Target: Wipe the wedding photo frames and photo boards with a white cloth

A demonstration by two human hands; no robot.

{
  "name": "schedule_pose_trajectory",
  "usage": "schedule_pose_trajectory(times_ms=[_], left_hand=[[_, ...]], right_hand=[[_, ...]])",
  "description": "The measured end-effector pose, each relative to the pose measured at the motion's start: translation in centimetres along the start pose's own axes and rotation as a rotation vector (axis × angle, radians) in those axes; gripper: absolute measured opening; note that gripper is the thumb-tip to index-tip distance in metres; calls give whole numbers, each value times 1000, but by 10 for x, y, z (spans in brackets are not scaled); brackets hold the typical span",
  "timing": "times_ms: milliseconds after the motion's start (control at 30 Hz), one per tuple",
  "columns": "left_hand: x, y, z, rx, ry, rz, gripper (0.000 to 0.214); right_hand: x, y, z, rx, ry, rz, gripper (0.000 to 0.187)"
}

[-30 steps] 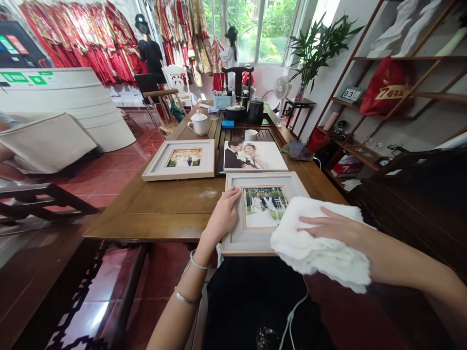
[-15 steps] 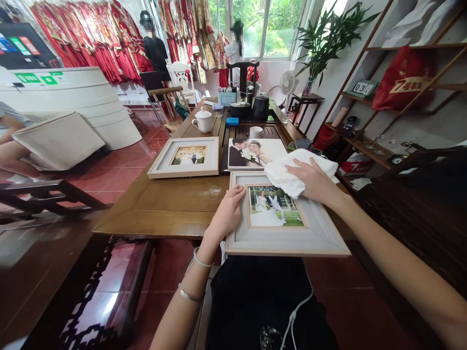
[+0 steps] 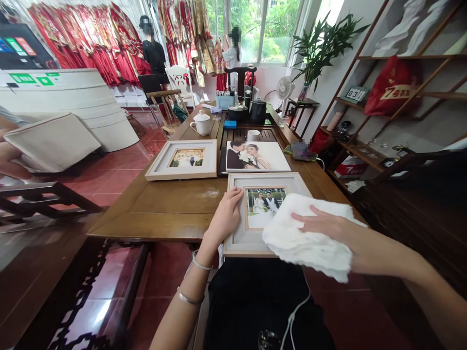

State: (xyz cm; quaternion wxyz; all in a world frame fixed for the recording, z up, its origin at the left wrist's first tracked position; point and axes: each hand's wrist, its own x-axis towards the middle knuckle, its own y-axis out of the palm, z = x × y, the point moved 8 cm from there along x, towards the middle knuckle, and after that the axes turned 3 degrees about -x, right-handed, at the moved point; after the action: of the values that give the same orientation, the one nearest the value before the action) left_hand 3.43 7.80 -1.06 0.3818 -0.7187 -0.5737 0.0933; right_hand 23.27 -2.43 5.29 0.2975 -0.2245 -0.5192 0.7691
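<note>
While the framed wedding photograph (image 3: pixel 261 208) is being steadied along its left rail by the left hand (image 3: pixel 226 210), a white towel (image 3: pixel 308 253) is being held over its right side by the right hand (image 3: pixel 324 231). The framed photograph is lying face up at the near edge of the wooden worktop (image 3: pixel 156 195), with its lower rail projecting past that edge.

The towel is being gripped loosely, with the fingers of the right hand spread across its top; part of it is hanging beyond the frame. The fingers of the left hand are being laid over the rail, but the thumb is being hidden, so whether the frame is also being clasped from below cannot be told.

Judging by this contact, a wipe-down appears to be under way rather than finished: the lower right corner is being covered by the towel, while the left and upper borders are being left exposed. Farther from the near edge, a second framed photograph (image 3: pixel 182 159) and, to its right, an unframed wedding print (image 3: pixel 269 157) are lying apart from both hands. Neither is being touched, and whether either is already clean cannot be judged.
</note>
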Motion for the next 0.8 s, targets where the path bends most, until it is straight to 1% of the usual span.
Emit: schedule_pose_trajectory(times_ms=[100, 200, 267, 467, 600, 700, 733, 800], left_hand=[[0, 0, 0, 1, -7, 10, 49], [0, 1, 1, 2, -8, 20, 50], [0, 1, 1, 1, -6, 26, 50], [0, 1, 1, -5, 5, 25, 48], [0, 1, 0, -2, 15, 20, 47], [0, 1, -1, -4, 24, 23, 47], [0, 1, -1, -5, 24, 25, 47], [0, 1, -1, -6, 17, 23, 46]], right_hand=[[-13, -1, 12, 34, -15, 0, 47], [-12, 1, 9, 5, 12, -12, 45], [-3, 2, -2, -42, 55, -43, 43], [39, 2, -51, -305, 122, -166, 52], [61, -15, -82, -429, 213, -325, 53], [74, -29, -98, -477, 293, -428, 55], [79, -31, -101, -481, 295, -428, 55], [89, -28, -103, -457, 259, -372, 55]])
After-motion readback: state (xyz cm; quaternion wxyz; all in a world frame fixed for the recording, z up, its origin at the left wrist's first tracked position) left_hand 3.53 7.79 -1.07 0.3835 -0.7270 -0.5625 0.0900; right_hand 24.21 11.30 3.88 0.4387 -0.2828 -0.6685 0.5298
